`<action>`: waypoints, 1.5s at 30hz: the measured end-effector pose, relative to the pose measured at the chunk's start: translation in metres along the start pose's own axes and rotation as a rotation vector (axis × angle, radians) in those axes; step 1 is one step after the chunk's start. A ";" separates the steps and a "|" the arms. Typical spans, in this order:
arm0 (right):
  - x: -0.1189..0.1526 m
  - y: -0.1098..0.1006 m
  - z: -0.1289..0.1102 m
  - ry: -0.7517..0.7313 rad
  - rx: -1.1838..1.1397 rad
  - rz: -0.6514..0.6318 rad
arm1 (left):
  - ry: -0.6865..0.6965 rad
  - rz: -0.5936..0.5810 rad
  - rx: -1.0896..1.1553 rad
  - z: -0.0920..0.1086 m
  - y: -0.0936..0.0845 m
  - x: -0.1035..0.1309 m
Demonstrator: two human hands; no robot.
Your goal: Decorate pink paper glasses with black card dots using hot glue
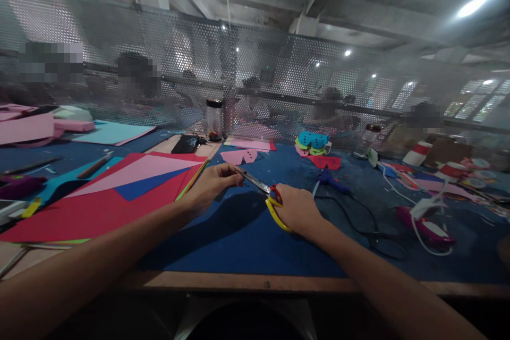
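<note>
My right hand (299, 210) grips a pair of scissors (255, 180) with a yellow and red handle, its metal blades pointing away to the left. At the blade tips, the thumb and fingers of my left hand (212, 185) are pinched together; whatever lies between them is too small to make out. Just beyond is a pink paper cutout (239, 156) with dark dots. Left of my left hand lies a stack of coloured paper (139, 212), red, pink and blue sheets uppermost. Small dark bits lie on the blue mat (247, 244) near my left fingertips.
Blue, green and red dotted cutouts (313, 141) lie farther back. On the right are a blue-handled tool (334, 183), a purple glue gun (424, 226) and loose cords. A jar (214, 119) and a phone (185, 144) stand near the perforated metal partition (271, 74). People sit beyond it.
</note>
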State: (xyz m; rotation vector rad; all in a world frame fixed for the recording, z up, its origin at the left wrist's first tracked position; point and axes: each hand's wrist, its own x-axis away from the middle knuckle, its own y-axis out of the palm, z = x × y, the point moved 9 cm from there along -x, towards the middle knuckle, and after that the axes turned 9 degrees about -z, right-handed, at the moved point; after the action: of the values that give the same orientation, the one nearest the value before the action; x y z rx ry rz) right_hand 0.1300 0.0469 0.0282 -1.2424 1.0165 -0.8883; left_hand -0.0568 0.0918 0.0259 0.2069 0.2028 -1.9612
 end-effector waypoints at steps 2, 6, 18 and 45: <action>0.000 0.000 0.000 -0.004 0.001 0.007 | -0.006 0.004 0.000 0.000 0.000 0.000; 0.000 0.000 0.001 0.002 0.003 0.009 | -0.018 0.008 0.005 0.001 0.000 0.001; 0.000 -0.001 0.000 0.012 -0.006 -0.011 | -0.017 -0.006 -0.008 -0.002 0.000 0.000; -0.001 -0.001 0.004 0.041 0.012 -0.009 | -0.045 0.072 -0.005 0.005 -0.002 0.004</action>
State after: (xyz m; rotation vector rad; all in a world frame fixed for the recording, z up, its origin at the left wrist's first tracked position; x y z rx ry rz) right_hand 0.1333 0.0491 0.0298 -1.2236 1.0375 -0.9285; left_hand -0.0603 0.0877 0.0297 0.1638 0.1688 -1.8920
